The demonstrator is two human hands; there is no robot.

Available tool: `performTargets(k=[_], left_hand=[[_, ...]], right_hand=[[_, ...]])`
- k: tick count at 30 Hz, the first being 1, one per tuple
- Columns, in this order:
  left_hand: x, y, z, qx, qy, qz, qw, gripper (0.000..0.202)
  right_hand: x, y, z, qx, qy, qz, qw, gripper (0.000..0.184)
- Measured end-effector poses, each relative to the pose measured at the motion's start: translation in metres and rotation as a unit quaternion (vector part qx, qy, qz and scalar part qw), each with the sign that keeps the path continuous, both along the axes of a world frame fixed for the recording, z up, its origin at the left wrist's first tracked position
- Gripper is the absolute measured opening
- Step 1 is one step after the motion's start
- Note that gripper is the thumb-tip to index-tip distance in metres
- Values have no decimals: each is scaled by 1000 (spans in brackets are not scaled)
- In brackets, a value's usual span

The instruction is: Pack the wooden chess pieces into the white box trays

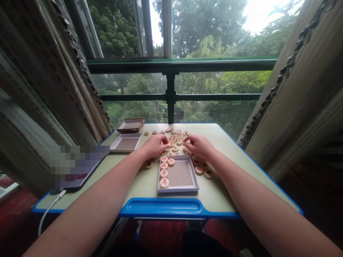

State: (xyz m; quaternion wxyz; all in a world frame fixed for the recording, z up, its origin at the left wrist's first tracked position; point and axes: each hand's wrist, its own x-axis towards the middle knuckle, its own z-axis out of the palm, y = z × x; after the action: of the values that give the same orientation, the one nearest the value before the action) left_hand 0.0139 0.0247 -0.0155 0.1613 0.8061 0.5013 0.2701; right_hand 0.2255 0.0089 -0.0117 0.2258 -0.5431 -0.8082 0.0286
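Note:
Round wooden chess pieces (175, 137) with red and dark characters lie scattered across the far middle of a small table (230, 167). My left hand (155, 145) rests among them, fingers curled and pinching toward a piece. My right hand (199, 145) is just right of it, fingers also curled over the pieces. In front of both hands sits a shallow grey box tray (184, 188) holding several red-marked pieces (164, 173) along its left side. More pieces (203, 172) lie right of the tray.
An empty grey tray (125, 143) and a brown box lid (130, 125) stand at the back left. A dark tablet (77, 176) with a white cable (46, 214) lies at the left edge. Window rails and curtains close in behind and beside the table.

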Motion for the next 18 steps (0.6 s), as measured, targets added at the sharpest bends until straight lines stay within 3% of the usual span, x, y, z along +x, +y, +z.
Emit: performTargets(k=[4,8,11,18], left_hand=[[4,-2,3,-86,-145,-15,986,34],[9,-8,7,-181,-254,-76,947,37],[8,-11,10,-208,-263,-86,938,36],[-2,-11,19,-221,-208,-77,950,40]], right_hand=[[-10,-6,-5,69,46,111,990,27],[-17,-9,-12,102,61,149,982,29],[-18,-11,-12,117,74,154,978,23],[-18,-16,-3,107,79,148,980,20]])
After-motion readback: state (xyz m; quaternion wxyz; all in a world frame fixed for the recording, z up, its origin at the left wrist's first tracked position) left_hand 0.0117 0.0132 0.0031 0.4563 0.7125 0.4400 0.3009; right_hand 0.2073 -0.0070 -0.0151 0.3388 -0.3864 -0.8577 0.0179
